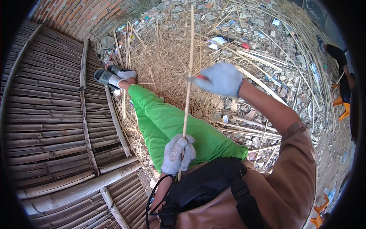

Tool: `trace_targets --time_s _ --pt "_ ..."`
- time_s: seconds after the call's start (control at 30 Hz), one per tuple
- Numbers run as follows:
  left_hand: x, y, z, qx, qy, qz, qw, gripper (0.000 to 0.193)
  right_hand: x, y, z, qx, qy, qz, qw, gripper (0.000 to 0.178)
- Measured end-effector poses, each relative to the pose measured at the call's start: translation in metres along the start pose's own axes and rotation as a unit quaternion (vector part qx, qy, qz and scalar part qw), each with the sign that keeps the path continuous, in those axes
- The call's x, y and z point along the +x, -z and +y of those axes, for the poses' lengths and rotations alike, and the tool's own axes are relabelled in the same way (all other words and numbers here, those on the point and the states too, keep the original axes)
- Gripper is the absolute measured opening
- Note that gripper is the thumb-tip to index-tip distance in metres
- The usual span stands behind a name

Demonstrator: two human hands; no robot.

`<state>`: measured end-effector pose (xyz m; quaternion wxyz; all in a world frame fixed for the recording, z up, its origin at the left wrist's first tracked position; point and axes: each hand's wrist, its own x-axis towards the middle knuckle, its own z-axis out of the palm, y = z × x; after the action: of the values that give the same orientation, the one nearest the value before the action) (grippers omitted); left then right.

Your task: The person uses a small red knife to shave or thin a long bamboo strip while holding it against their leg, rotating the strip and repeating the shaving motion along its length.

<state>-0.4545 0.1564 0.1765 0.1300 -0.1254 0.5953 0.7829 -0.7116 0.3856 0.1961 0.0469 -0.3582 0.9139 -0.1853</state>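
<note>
My left hand (177, 153), in a grey-white work glove, is wrapped round the lower part of a long, thin bamboo strip (190, 49). The strip stands nearly upright in the picture, running from near my waist past my green-clad legs to the top edge. Farther up, my gloved right hand (222, 79) is closed on a small knife (201, 77) with a red handle. Its short, dark blade lies against or just in front of the strip; slight blur hides the exact contact.
Bamboo slat panels (49, 126) fill the left side. Straw-like shavings (164, 57) cover the ground around my sandalled feet. Cut bamboo strips (263, 61) lie on rubble to the right, near a person (337, 57) and orange chair legs (343, 110). A brick wall (80, 17) stands behind.
</note>
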Motion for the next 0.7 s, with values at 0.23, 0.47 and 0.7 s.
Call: trace_targets --time_s 0.23,0.47,0.7 --pt "0.003 0.001 -0.002 0.018 -0.004 0.010 1.000 0.040 -0.003 0.006 -0.011 0.029 -0.008 -0.013 0.999 0.065" --pt "0.002 0.003 -0.003 0.021 -0.003 0.006 1.000 0.039 -0.017 -0.005 -0.031 0.033 0.026 -0.068 0.997 0.076" --pt "0.004 0.002 0.000 0.004 0.010 0.012 1.000 0.040 -0.028 -0.004 -0.046 0.035 0.044 -0.058 0.997 0.076"
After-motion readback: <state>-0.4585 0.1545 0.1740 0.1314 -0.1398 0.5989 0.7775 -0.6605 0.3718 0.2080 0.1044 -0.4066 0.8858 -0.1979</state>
